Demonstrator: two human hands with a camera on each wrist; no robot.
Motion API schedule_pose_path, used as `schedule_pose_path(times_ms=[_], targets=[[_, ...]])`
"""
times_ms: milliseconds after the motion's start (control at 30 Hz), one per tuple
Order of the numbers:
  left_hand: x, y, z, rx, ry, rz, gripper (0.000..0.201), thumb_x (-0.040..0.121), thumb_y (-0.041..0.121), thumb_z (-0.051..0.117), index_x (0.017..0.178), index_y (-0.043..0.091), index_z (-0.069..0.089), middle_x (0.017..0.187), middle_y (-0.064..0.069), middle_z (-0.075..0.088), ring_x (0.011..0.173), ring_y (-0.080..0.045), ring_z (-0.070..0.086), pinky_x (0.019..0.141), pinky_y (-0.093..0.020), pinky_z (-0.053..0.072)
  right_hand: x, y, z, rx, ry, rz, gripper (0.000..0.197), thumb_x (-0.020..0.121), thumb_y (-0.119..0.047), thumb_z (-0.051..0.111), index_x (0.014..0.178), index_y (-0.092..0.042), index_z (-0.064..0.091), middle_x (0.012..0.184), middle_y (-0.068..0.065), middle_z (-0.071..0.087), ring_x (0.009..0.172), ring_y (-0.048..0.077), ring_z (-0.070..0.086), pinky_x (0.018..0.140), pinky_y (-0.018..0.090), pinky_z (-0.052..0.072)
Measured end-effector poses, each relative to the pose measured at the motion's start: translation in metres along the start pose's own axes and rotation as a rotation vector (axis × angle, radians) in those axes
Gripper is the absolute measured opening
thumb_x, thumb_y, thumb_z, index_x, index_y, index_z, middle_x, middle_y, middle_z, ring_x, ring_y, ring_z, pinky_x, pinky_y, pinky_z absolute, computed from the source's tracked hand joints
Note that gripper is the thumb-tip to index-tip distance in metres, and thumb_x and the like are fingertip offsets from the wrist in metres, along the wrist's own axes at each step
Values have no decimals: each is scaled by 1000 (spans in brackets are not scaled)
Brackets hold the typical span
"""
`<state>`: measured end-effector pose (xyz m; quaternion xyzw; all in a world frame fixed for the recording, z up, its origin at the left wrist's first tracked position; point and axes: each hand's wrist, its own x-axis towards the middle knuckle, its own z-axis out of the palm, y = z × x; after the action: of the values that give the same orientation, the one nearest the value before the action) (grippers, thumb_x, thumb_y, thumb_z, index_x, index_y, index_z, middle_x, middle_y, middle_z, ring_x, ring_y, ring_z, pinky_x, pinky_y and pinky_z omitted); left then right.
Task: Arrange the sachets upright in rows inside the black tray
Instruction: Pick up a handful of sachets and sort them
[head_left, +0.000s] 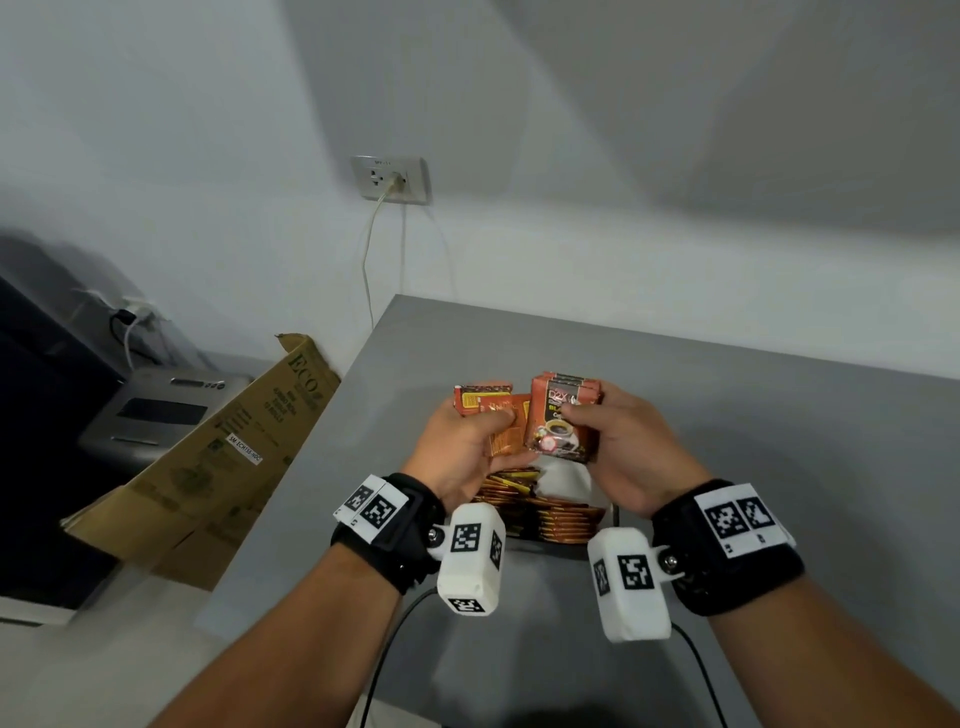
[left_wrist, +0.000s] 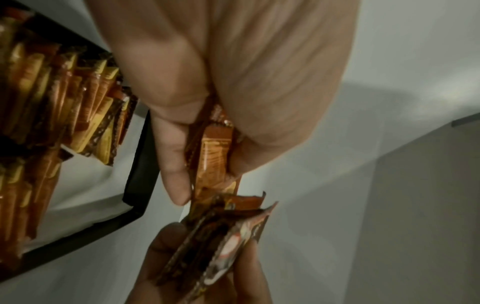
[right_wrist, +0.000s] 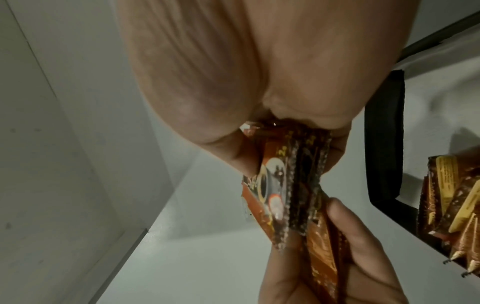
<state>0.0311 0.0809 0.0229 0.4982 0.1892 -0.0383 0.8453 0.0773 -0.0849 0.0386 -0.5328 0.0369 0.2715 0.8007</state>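
Observation:
Both hands are raised above the black tray (left_wrist: 141, 160), each with orange-brown coffee sachets. My left hand (head_left: 470, 441) pinches a few sachets (head_left: 498, 415) between thumb and fingers, their backs toward me. My right hand (head_left: 618, 447) grips a small stack of sachets (head_left: 563, 415), printed front with a coffee cup facing me. The two bundles touch edge to edge. In the tray, rows of sachets (head_left: 550, 512) stand upright; the hands hide most of it. The left wrist view shows tray rows (left_wrist: 64, 98) and the held sachets (left_wrist: 213, 156). The right wrist view shows the gripped stack (right_wrist: 288, 181).
The grey table (head_left: 727, 395) runs to a left edge near a tilted cardboard box (head_left: 218, 452). A grey device (head_left: 156, 410) sits beyond the box. On the white wall, a socket (head_left: 389, 179) has a cord hanging down. A black cable (head_left: 395, 639) trails near my wrists.

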Motion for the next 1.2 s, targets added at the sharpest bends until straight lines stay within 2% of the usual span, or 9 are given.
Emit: schedule_pose_path(times_ms=[133,200,300,467,533,667,767,933,1200], targets=[[2,-6,0,138,-9,23,20,93,-3,60,112,2,64,94,-14,74,76,-22,73,60,-30,59,0,5,5,-104,16,10,28,93,7,55,120,0,56,115,24,70,98,34,70,95,53,53],[3,-6,0,142,23,-23,19,94,18,66,108,6,66,85,-9,70,68,-16,68,57,-27,57,-2,4,5,-191,88,-88,22,93,4,57,112,-8,57,112,21,70,95,28,70,90,48,56],[6,-3,-7,29,63,-156,39,89,47,67,100,9,65,77,-8,63,66,-18,60,59,-29,56,-13,-4,5,-793,183,-402,17,97,-9,57,103,-23,51,96,0,66,85,14,66,73,30,54],[13,-3,-8,3,127,19,3,85,3,69,87,4,68,83,-17,65,75,-31,65,74,-44,55,-29,14,11,-1251,-179,-477,21,96,-16,59,104,-34,51,107,-8,52,90,-1,55,74,11,42],[13,-1,-10,106,132,97,10,80,-7,68,86,2,67,82,-16,69,80,-34,66,79,-48,54,-30,11,9,-1116,-162,-389,23,94,-16,63,108,-33,57,112,-10,59,96,0,60,80,11,46],[5,8,-6,211,-28,120,26,83,-20,60,97,2,64,80,-7,75,77,-20,73,68,-32,59,-17,0,7,-620,-59,-109,22,93,-6,63,107,-22,60,102,1,73,95,20,72,84,37,57],[3,5,-3,173,-53,82,18,90,-7,58,107,-5,61,95,-17,73,87,-28,71,78,-40,58,-10,7,6,-468,-32,-13,22,92,-2,60,111,-15,57,110,13,70,102,30,69,93,49,55],[2,7,-9,-44,-1,-69,24,98,4,38,109,-5,58,96,-23,71,83,-33,72,77,-49,60,-4,4,-3,-97,65,-29,28,95,7,52,120,-5,55,113,20,71,95,28,71,83,42,56],[1,-7,-4,168,-36,-25,33,94,-6,58,125,1,52,99,-17,73,82,-31,74,64,-37,62,-3,0,6,-51,-23,-4,28,92,9,53,118,0,59,107,20,73,91,28,73,78,40,57]])
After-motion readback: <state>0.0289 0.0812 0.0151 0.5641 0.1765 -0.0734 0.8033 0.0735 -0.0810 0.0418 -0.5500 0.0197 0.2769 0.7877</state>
